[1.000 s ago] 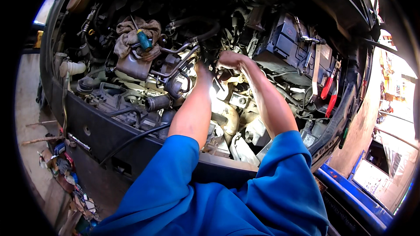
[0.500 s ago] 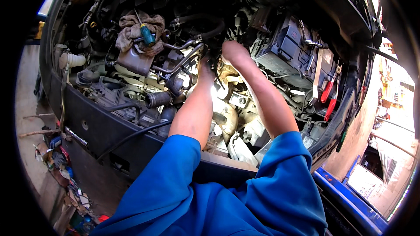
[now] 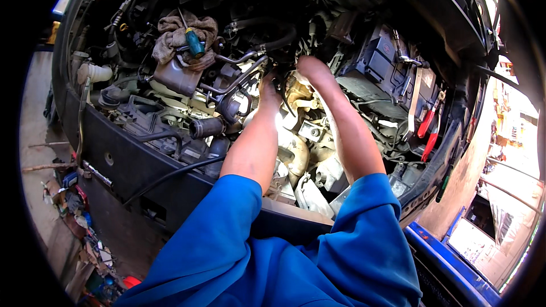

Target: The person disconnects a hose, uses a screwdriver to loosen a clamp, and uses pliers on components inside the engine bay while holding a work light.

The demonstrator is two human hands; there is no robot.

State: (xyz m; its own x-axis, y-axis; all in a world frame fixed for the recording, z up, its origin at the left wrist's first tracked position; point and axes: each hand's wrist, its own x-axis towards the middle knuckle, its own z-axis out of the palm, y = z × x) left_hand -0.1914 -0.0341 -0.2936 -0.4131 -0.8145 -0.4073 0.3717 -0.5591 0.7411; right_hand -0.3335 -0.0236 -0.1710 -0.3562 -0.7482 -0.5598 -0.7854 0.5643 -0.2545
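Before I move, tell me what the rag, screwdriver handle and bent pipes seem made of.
Rag: matt cloth, judging by its soft, bunched folds.
Screwdriver handle: probably smooth plastic, from its even teal colour; rubber is possible.
Bent pipes: likely bare metal, given their silvery sheen; alloy unclear.

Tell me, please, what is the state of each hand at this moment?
Left hand: fingers lost in shadow; cannot tell if open, closed or holding.
Right hand: fingers hidden from view; cannot tell either.
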